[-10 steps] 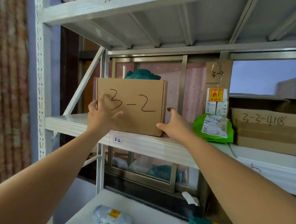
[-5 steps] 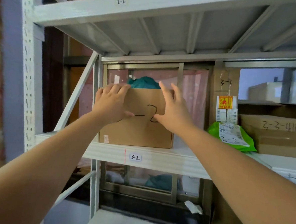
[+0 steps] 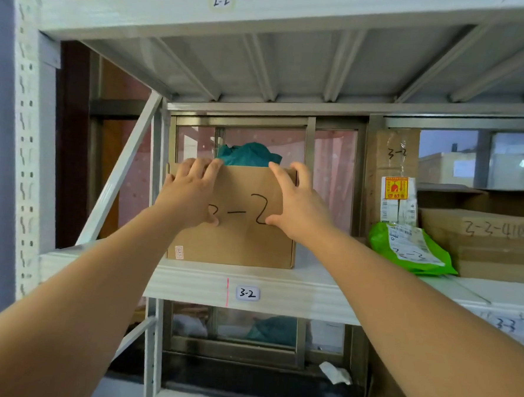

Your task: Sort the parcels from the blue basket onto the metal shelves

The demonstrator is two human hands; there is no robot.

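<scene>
The top beam (image 3: 296, 19) is carrying a small tag (image 3: 221, 2) reading "2-2". The middle beam (image 3: 188, 282) is carrying a second tag (image 3: 248, 293) reading "3-2" and, further right, a handwritten "3-3". The box (image 3: 239, 243) is showing "3-2" in black marker, with the left hand (image 3: 190, 197) covering part of the 3. The tall box (image 3: 392, 151) is showing "3-2", as is the green bag (image 3: 383, 245) on its label. The flat box (image 3: 481, 251) is showing "3-3-4118". The sticker (image 3: 395, 188) on the white parcel (image 3: 406, 207) is showing print too small to read.
</scene>
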